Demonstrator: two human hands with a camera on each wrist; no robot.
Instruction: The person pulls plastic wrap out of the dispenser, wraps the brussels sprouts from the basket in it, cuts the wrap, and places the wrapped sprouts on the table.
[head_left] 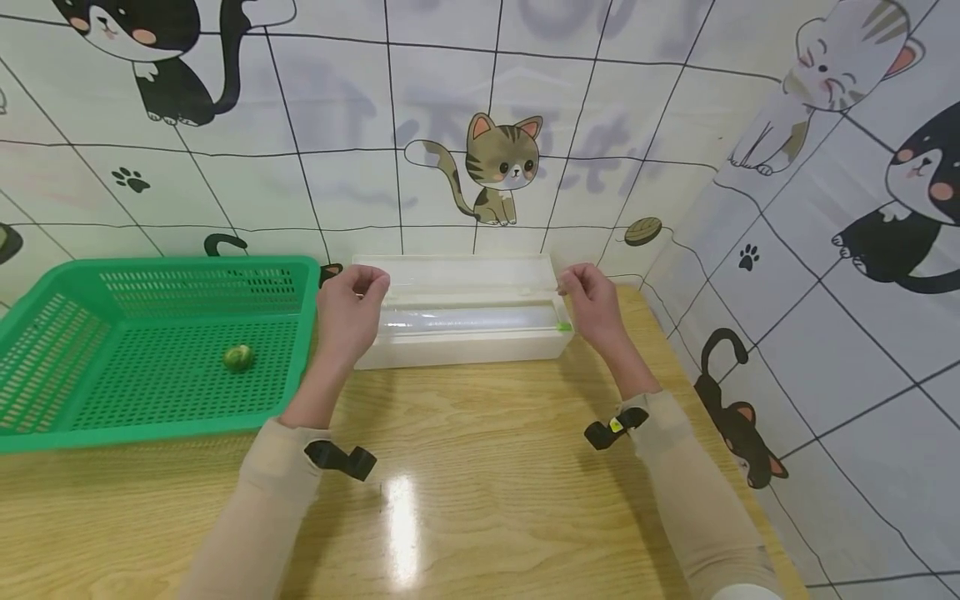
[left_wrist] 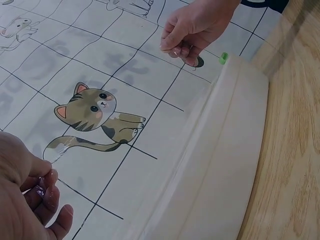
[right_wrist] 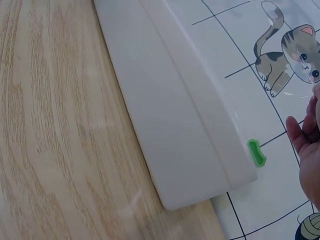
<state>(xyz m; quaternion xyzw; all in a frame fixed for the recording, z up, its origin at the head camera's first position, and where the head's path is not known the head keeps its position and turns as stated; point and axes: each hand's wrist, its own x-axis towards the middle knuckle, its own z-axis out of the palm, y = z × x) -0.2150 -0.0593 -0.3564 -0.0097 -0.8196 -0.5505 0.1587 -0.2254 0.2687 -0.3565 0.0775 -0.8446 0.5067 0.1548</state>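
A white cling film dispenser box (head_left: 465, 350) stands on the table against the wall, its lid (head_left: 480, 271) raised at the back. Inside lies a shiny roll of cling film (head_left: 472, 318). A green slide cutter (head_left: 563, 327) sits at the box's right end, also seen in the right wrist view (right_wrist: 257, 153). My left hand (head_left: 351, 315) pinches the clear film above the left end of the box. Above the right end, my right hand (head_left: 595, 307) pinches the film's other side. The sheet between them is nearly invisible, showing only faint glints in the wrist views.
Left of the box is a green plastic basket (head_left: 157, 429) holding one small round green vegetable (head_left: 238, 358). The wood table (head_left: 480, 467) extends in front. A wall covering with printed cats (head_left: 330, 192) rises behind and along the right side.
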